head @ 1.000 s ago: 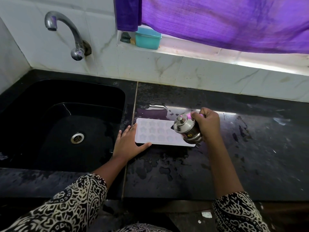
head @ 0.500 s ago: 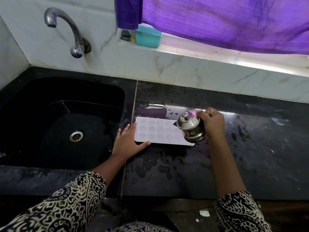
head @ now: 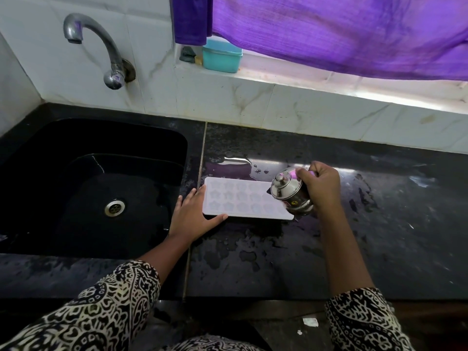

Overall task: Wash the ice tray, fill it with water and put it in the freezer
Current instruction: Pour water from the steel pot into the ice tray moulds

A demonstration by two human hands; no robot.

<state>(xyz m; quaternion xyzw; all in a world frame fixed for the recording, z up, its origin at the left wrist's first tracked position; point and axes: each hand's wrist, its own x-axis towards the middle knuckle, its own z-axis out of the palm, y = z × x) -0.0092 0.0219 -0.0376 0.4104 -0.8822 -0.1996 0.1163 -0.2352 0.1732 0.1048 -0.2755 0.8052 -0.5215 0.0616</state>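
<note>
A white ice tray (head: 243, 198) with star-shaped cells lies flat on the wet black counter, just right of the sink. My left hand (head: 193, 216) rests with straight fingers against the tray's left end, thumb along its near edge. My right hand (head: 320, 186) grips a small steel lidded pot (head: 291, 192), tipped sideways over the tray's right end with its knobbed lid facing left. The pot hides the tray's right corner.
The black sink (head: 96, 188) with its drain (head: 114, 207) lies left, under a steel tap (head: 111, 59). A puddle (head: 233, 163) sits behind the tray. A teal box (head: 222, 58) stands on the white ledge below a purple curtain (head: 342, 31). The counter (head: 392, 224) stretches right.
My right hand with the tipped pot has shifted slightly right, toward the tray's right end. My left hand and the tray have stayed put.
</note>
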